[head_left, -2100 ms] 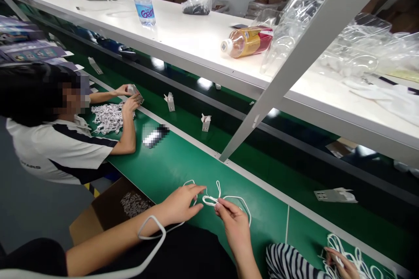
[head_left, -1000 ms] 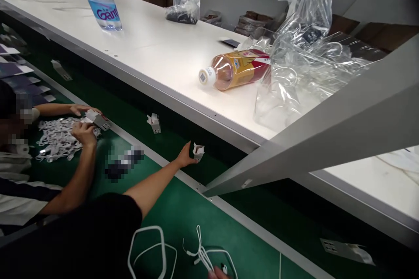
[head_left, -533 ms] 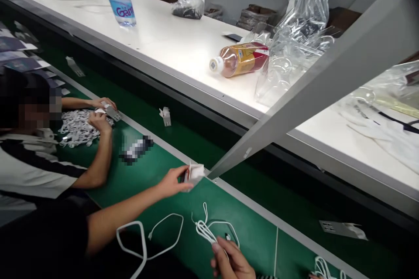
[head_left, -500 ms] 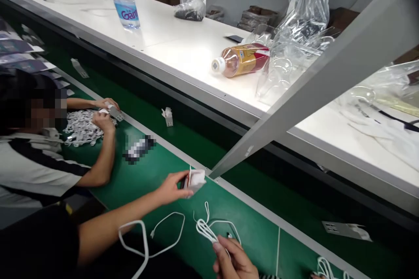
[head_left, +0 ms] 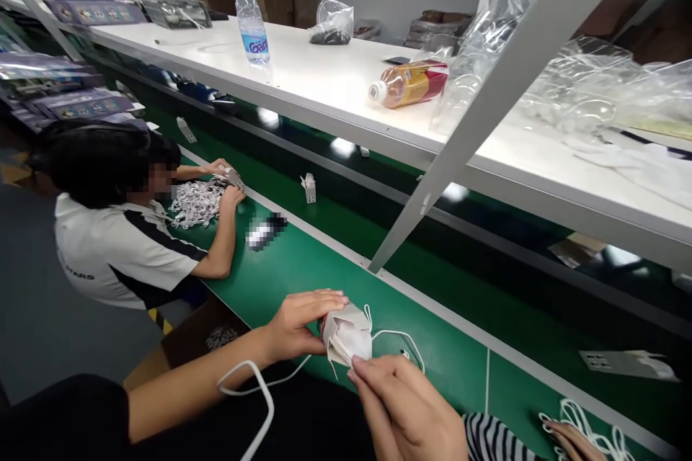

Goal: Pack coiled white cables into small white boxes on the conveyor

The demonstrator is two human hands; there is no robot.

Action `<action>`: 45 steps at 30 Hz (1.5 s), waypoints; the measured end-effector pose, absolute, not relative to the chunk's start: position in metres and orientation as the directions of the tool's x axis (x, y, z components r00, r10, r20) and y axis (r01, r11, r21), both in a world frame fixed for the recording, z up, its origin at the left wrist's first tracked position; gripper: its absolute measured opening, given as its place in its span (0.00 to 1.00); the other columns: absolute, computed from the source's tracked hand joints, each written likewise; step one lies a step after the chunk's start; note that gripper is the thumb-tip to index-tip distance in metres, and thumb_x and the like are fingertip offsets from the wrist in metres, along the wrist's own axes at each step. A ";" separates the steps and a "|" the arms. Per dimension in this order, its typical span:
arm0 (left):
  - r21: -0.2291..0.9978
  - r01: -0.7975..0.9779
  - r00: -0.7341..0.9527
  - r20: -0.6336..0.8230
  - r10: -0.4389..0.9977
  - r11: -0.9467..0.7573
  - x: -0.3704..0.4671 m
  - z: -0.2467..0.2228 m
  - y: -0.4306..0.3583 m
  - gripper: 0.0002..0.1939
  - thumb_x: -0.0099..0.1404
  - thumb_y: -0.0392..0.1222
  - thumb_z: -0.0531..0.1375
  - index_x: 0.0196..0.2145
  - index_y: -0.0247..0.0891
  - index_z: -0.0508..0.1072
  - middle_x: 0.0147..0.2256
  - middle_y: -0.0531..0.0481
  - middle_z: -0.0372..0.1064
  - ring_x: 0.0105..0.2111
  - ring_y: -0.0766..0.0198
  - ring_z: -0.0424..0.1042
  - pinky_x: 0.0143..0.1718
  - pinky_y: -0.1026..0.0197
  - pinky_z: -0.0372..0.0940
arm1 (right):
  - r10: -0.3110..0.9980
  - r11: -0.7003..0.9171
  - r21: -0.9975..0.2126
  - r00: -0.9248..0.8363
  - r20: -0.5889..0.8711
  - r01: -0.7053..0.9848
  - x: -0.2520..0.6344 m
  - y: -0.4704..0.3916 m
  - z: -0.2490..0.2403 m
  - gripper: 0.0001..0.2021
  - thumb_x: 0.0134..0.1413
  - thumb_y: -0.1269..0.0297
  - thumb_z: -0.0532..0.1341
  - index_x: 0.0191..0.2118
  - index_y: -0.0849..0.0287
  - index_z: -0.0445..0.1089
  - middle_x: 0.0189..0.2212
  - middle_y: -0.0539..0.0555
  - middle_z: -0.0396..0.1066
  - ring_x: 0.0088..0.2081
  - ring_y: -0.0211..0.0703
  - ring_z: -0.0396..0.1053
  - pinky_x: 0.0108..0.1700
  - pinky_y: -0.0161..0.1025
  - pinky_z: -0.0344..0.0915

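Note:
My left hand is wrapped round a small white box whose open end faces me, with white material inside. At that opening, the pinched fingers of my right hand meet the box's near edge. A small white loop stands up just behind the box. White cable curves over the green bench to the right of the box, and another white cable passes over my left forearm. The coiled part of the cable is mostly hidden by the box and my right hand.
A seated person handles a small box beside a pile of white cables. A slanted metal post joins the green bench to the white shelf, which holds bottles and plastic bags. Another person's hand touches cables at the lower right.
My right hand has brought the coiled white cable up to the box's opening. The box in my left hand is turned with its open end toward my right hand. The view has shifted left.

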State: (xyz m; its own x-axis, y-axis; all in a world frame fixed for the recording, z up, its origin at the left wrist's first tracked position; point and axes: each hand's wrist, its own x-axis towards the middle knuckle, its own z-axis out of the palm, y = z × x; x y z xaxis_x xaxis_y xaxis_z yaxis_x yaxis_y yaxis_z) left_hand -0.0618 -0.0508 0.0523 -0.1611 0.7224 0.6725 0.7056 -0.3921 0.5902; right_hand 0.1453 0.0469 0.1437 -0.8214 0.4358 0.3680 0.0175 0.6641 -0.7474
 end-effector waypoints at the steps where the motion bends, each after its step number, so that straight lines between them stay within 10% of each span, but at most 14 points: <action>1: 0.569 0.717 -0.147 0.687 0.711 -0.402 -0.059 0.056 -0.051 0.31 0.61 0.53 0.68 0.57 0.36 0.70 0.49 0.36 0.77 0.50 0.51 0.77 0.55 0.50 0.73 | 0.384 0.714 -0.700 -0.844 0.375 0.014 0.145 0.045 0.143 0.12 0.63 0.74 0.58 0.46 0.56 0.76 0.31 0.53 0.75 0.28 0.36 0.73 0.30 0.29 0.69; 15: 0.387 0.870 -0.105 0.750 0.653 -0.305 -0.041 0.067 -0.049 0.26 0.64 0.47 0.67 0.57 0.35 0.70 0.48 0.38 0.77 0.51 0.52 0.77 0.55 0.51 0.73 | 0.734 0.600 -0.786 -0.495 0.465 0.151 0.271 0.192 0.109 0.13 0.50 0.54 0.62 0.17 0.42 0.73 0.11 0.50 0.66 0.13 0.45 0.61 0.11 0.37 0.55; 18: 0.368 0.880 -0.085 0.743 0.664 -0.299 -0.044 0.065 -0.051 0.25 0.65 0.46 0.66 0.57 0.34 0.70 0.48 0.37 0.77 0.52 0.52 0.76 0.56 0.52 0.72 | 0.666 0.495 -0.862 -0.686 0.294 0.111 0.239 0.166 0.128 0.12 0.46 0.57 0.62 0.15 0.44 0.69 0.09 0.50 0.64 0.12 0.42 0.60 0.10 0.36 0.52; 23: 0.336 0.905 -0.082 0.741 0.667 -0.261 -0.049 0.065 -0.051 0.25 0.64 0.42 0.66 0.58 0.35 0.70 0.49 0.38 0.77 0.51 0.53 0.77 0.56 0.52 0.72 | 0.460 0.450 -0.880 -0.884 0.082 0.153 0.131 0.042 0.151 0.14 0.55 0.74 0.51 0.36 0.54 0.73 0.27 0.52 0.74 0.27 0.41 0.72 0.30 0.34 0.69; 26: 0.279 0.920 -0.017 0.731 0.682 -0.276 -0.051 0.067 -0.049 0.24 0.65 0.42 0.65 0.57 0.33 0.70 0.49 0.38 0.77 0.51 0.53 0.77 0.56 0.51 0.72 | 0.351 0.350 -0.893 -0.923 -0.155 0.283 0.120 0.025 0.148 0.25 0.54 0.78 0.47 0.57 0.60 0.58 0.40 0.58 0.73 0.37 0.44 0.74 0.40 0.40 0.71; 35: 0.277 0.912 0.005 0.732 0.681 -0.304 -0.048 0.062 -0.046 0.26 0.65 0.43 0.64 0.58 0.33 0.68 0.46 0.39 0.78 0.48 0.54 0.78 0.52 0.54 0.75 | 0.406 0.339 -0.887 -0.899 -0.164 0.315 0.125 0.036 0.146 0.28 0.39 0.82 0.53 0.50 0.56 0.55 0.39 0.53 0.68 0.33 0.39 0.70 0.35 0.34 0.68; 40: 0.368 0.882 -0.059 0.707 0.705 -0.296 -0.051 0.057 -0.048 0.28 0.62 0.44 0.68 0.58 0.36 0.69 0.47 0.41 0.79 0.48 0.54 0.79 0.51 0.55 0.75 | 0.311 0.022 -0.908 -0.866 -0.391 0.418 0.124 0.027 0.143 0.35 0.51 0.75 0.55 0.64 0.58 0.43 0.22 0.41 0.64 0.23 0.38 0.71 0.24 0.29 0.63; 45: 0.477 0.825 -0.176 0.728 0.663 -0.304 -0.048 0.057 -0.051 0.30 0.61 0.50 0.69 0.58 0.36 0.70 0.49 0.38 0.77 0.48 0.52 0.78 0.51 0.53 0.76 | 0.271 0.107 -0.932 -0.912 -0.308 0.347 0.140 0.027 0.154 0.41 0.55 0.73 0.56 0.69 0.57 0.35 0.25 0.44 0.73 0.24 0.39 0.74 0.25 0.29 0.64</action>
State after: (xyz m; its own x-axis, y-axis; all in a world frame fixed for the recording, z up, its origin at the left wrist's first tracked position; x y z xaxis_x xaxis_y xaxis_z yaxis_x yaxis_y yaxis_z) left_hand -0.0480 -0.0508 0.0567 -0.1758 0.6630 0.7277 0.8248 -0.3044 0.4765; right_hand 0.1401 0.0266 0.1538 -0.9119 0.2710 -0.3083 0.3469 0.1074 -0.9317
